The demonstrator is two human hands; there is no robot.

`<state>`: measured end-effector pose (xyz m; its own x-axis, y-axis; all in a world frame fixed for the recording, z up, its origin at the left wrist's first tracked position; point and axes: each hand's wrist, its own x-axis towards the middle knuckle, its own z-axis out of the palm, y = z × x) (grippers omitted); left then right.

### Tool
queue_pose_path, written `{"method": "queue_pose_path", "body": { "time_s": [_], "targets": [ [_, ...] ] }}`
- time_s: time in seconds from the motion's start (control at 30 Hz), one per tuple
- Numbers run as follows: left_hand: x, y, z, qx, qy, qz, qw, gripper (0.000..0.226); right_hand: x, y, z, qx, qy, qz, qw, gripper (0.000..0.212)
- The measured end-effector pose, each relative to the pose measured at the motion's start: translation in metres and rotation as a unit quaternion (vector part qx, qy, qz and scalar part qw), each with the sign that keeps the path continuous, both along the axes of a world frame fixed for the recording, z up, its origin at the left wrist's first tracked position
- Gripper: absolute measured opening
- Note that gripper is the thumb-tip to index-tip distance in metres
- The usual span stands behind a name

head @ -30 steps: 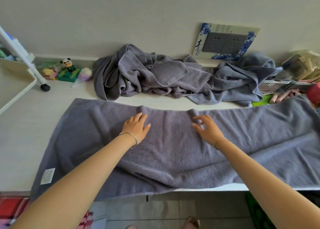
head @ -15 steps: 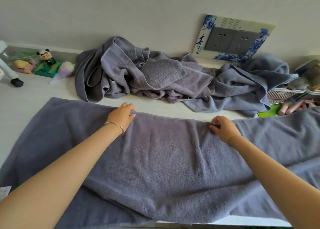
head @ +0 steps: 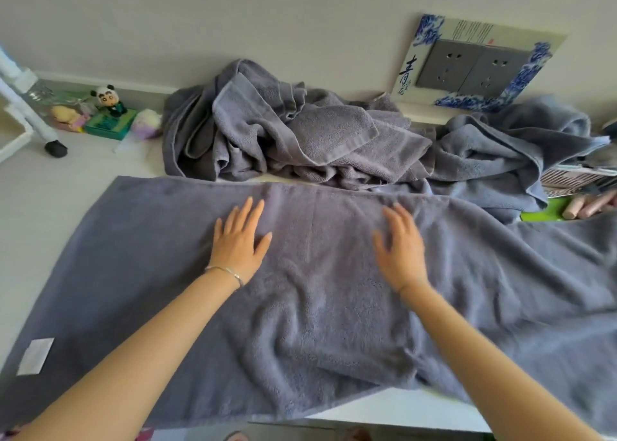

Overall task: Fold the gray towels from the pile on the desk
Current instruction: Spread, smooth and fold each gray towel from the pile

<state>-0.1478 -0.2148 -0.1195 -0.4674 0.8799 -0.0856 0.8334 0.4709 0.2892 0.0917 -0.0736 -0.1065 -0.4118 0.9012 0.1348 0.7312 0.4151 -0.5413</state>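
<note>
Desk (head: 50,200): gray towel (head: 317,307) under flat L hand (head: 238,240), R hand (head: 400,250) (pile (head: 283,130) behind)

White desk (head: 50,207) has one gray towel (head: 317,290) spread flat under the fingers (head: 248,213), the towel pile (head: 283,133) just beyond them, green box (head: 107,127) way off to their left.

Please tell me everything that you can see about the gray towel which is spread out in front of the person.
The spread towel is gray terry cloth, laid lengthwise across the desk. It is wrinkled in the middle, and its near edge hangs over the desk front. A white label sits near its left corner. The left hand and the right hand rest flat on it, fingers straight. Its far edge lies right beside the towel pile.
</note>
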Motion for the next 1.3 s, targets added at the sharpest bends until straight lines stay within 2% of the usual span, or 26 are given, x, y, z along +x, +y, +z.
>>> {"method": "queue_pose_path", "body": {
  "time_s": [0.07,0.17,0.27,0.37,0.5,0.73,0.9,1.0,1.07,1.13,1.2,1.3],
  "targets": [
    [-0.002,-0.029,-0.008,-0.032,0.005,0.05,0.998,0.06,-0.019,-0.043,-0.008,-0.029,-0.016,0.066,0.997,0.048],
    [-0.021,-0.067,-0.012,-0.071,0.011,0.145,0.987,0.06,-0.048,-0.095,-0.015,-0.055,-0.057,0.154,0.985,0.066],
    [-0.05,-0.091,-0.009,-0.091,0.005,0.214,0.973,0.061,-0.077,-0.125,-0.016,-0.046,-0.094,0.194,0.975,0.074],
    [-0.077,-0.105,-0.007,-0.089,-0.019,0.236,0.967,0.059,-0.102,-0.142,-0.016,-0.039,-0.117,0.208,0.97,0.076],
    [-0.1,-0.124,-0.012,-0.103,0.011,0.216,0.971,0.059,-0.123,-0.159,-0.027,-0.024,-0.172,0.216,0.961,0.075],
    [-0.144,-0.131,-0.013,-0.109,0.024,0.191,0.975,0.06,-0.152,-0.184,-0.033,0.005,-0.199,0.201,0.959,0.067],
    [-0.161,-0.13,-0.012,-0.126,0.019,0.186,0.974,0.06,-0.171,-0.186,-0.029,-0.008,-0.188,0.197,0.962,0.073],
    [-0.129,-0.124,-0.008,-0.091,0.012,0.169,0.981,0.059,-0.16,-0.181,-0.024,-0.023,-0.149,0.181,0.972,0.071],
    [-0.086,-0.116,-0.004,-0.025,-0.008,0.11,0.994,0.057,-0.144,-0.175,-0.021,-0.021,-0.133,0.147,0.98,0.072],
    [-0.036,-0.106,-0.001,0.002,-0.035,0.034,0.999,0.06,-0.124,-0.167,-0.02,-0.026,-0.13,0.103,0.986,0.074],
    [0.004,-0.1,-0.004,-0.026,-0.035,-0.029,0.999,0.068,-0.105,-0.165,-0.019,-0.038,-0.134,0.077,0.987,0.075],
    [0.027,-0.096,-0.015,-0.059,0.002,-0.057,0.997,0.059,-0.075,-0.17,-0.02,-0.052,-0.147,0.09,0.984,0.072]
  ]
}}
